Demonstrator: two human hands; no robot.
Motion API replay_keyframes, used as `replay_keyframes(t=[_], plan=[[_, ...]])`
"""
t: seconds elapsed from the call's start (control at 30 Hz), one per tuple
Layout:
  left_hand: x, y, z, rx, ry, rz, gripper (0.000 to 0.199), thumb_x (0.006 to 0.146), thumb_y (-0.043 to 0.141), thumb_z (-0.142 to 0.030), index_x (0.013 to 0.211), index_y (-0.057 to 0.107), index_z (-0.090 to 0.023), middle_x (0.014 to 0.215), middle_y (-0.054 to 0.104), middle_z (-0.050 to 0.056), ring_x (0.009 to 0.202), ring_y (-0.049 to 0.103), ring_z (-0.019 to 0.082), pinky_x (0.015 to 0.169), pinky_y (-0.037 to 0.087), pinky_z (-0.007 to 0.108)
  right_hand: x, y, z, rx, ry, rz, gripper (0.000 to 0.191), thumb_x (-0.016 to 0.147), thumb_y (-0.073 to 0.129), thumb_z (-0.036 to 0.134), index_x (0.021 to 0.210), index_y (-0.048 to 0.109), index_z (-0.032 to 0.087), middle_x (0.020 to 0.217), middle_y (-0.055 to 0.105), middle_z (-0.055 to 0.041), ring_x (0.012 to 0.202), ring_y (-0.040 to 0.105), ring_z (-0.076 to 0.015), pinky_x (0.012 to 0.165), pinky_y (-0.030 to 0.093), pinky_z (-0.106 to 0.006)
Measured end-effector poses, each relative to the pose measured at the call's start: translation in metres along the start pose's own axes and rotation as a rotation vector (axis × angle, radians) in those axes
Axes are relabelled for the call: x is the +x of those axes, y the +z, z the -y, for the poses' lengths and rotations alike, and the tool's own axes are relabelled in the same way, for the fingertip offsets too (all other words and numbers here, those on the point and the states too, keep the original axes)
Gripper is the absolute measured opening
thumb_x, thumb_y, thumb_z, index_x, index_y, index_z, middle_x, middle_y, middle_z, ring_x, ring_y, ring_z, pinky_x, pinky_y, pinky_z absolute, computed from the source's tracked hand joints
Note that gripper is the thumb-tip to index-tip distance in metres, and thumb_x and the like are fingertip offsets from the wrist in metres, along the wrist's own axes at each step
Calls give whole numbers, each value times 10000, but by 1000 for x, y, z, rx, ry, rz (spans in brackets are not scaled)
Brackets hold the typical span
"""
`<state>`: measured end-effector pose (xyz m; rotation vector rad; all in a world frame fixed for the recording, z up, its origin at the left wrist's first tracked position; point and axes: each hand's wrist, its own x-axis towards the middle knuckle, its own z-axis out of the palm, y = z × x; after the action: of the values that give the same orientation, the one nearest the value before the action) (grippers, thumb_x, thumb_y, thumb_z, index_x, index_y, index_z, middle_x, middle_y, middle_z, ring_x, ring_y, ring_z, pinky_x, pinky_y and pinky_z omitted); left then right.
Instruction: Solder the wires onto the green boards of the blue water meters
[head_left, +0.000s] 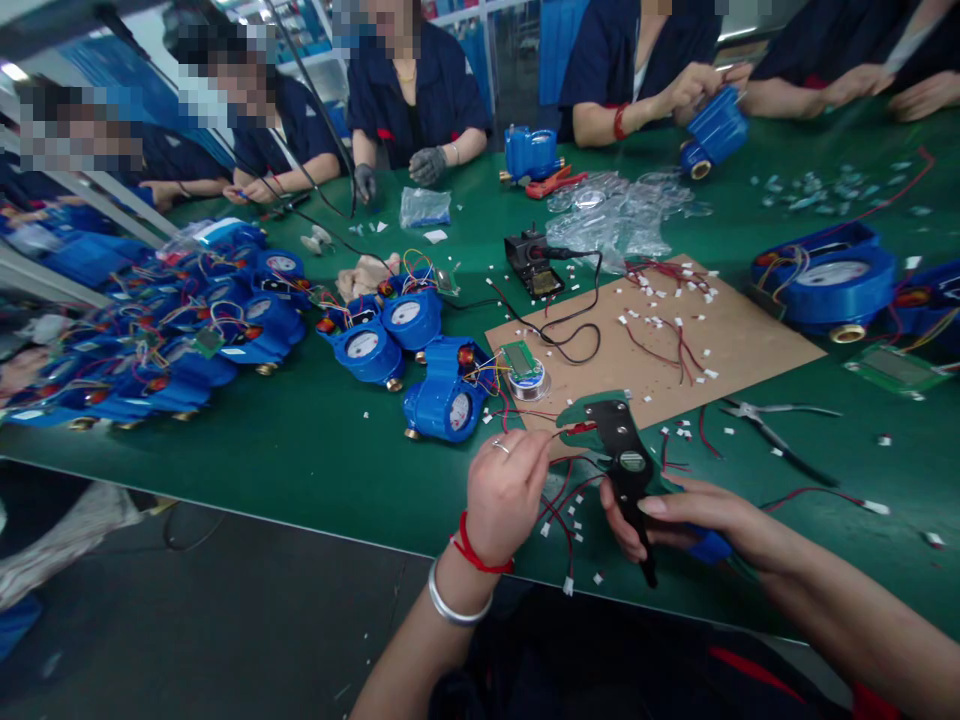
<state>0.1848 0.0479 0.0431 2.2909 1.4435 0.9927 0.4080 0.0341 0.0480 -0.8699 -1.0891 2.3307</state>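
My right hand [660, 520] is closed around the handles of a black and green wire stripper [628, 450], whose jaws point up and left. At those jaws my left hand [510, 490] pinches a thin red and black wire [556, 434]; its fingertips are partly hidden by the hand. Below and between the hands lie more red and black wires with white connectors [568, 540]. Just beyond my left hand sits a blue water meter [450, 395], wired to a green circuit board [521, 362] that rests on a solder spool [529, 386].
A brown cardboard sheet [720, 350] carries scattered wires and connectors. Behind it stands a soldering iron stand [534, 262]. Cutting pliers [780, 435] lie at right. Many blue meters [187, 330] crowd the left side. Co-workers sit across the green table [330, 470].
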Motion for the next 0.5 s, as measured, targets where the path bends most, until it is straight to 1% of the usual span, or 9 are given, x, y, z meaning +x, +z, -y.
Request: replay_keyframes(t=[0.1, 0.17, 0.3, 0.5], plan=[[-1, 0, 1, 25, 28, -10, 199, 891, 447, -125, 1016, 597, -164, 893, 656, 57, 829, 596, 177, 765, 473, 321, 1, 3, 3, -30, 14, -11, 289, 859, 500, 340, 1038, 514, 114, 785, 596, -69, 717, 563, -170, 584, 334, -283], [-1, 0, 1, 46, 34, -20, 189, 889, 452, -126, 1004, 598, -161, 869, 652, 53, 809, 592, 176, 749, 471, 318, 1, 5, 4, -52, 21, -12, 280, 860, 497, 348, 1014, 514, 115, 766, 593, -63, 691, 557, -160, 554, 302, -274], [-2, 1, 2, 70, 43, -13, 197, 886, 451, -116, 1015, 594, -159, 867, 650, 55, 803, 591, 179, 749, 468, 322, 2, 6, 5, -65, 27, -22, 267, 855, 503, 360, 976, 511, 123, 748, 596, -53, 672, 561, -154, 557, 295, -275], [-2, 1, 4, 69, 55, -22, 208, 882, 453, -110, 1027, 595, -157, 903, 660, 64, 835, 601, 184, 773, 476, 326, 2, 9, 7, -32, 50, -37, 282, 840, 522, 372, 982, 506, 128, 752, 609, -55, 680, 580, -161, 559, 295, -272]])
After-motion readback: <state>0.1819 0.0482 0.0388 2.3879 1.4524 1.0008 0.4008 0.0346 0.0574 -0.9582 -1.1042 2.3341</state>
